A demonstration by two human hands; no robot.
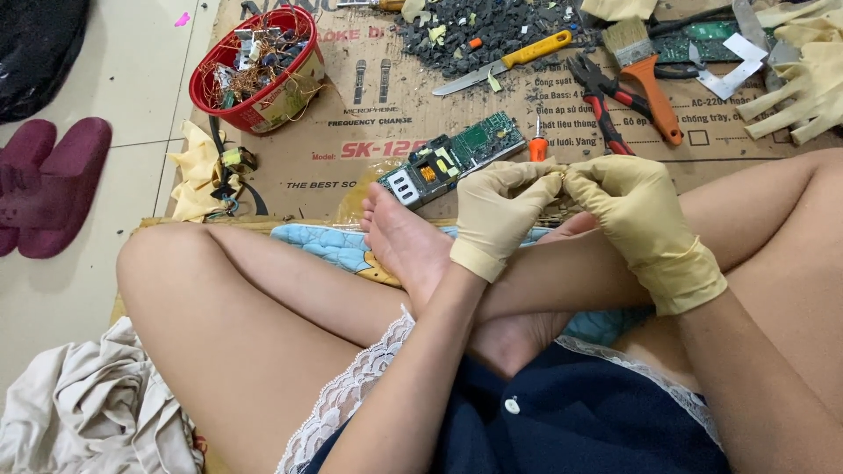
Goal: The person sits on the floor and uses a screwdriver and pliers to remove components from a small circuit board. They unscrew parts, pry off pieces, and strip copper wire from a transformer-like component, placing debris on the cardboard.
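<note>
Small part between both grips

both forearms reach forward over crossed bare legs. the left hand and right hand, each in a pale yellow glove, meet fingertip to fingertip, fingers curled inward and pinched together, wrists bent slightly downward.

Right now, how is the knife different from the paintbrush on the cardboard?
The knife has a yellow handle and a long, pointed metal blade; the paintbrush has an orange handle and soft pale bristles. The knife lies nearly sideways, while the paintbrush points up and down the picture. Both rest untouched on the cardboard, away from the gloved hands.
</note>
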